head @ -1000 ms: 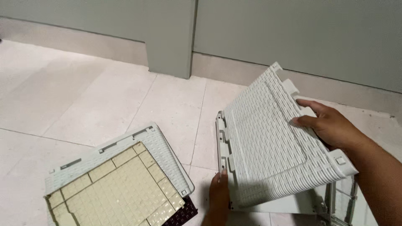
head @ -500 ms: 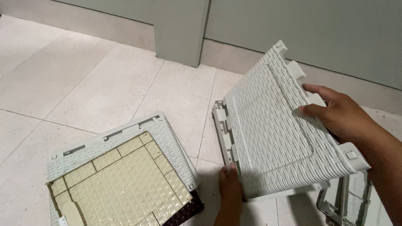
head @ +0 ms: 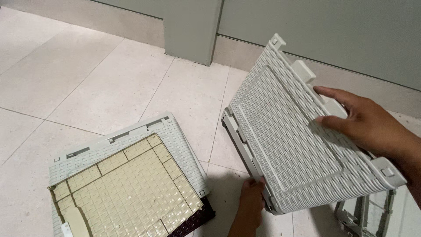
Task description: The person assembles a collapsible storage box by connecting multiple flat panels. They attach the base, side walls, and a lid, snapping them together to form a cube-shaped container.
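- Here, the right hand [head: 372, 127] lies on the upper edge of a white woven-pattern plastic panel [head: 294, 136], fingers spread over its face and gripping it; the panel is tilted, lifted off the floor [head: 87, 79].
- The left hand [head: 251, 199] pinches the panel's lower left corner, its grip closed on the rim.
- Judged progress: an early stage, since this panel is joined to nothing visible.
- Left to handle: a stack of flat panels [head: 127, 180], white, cream and dark brown, lying on the floor to the left, and a grey frame piece [head: 372, 215] beneath the panel.
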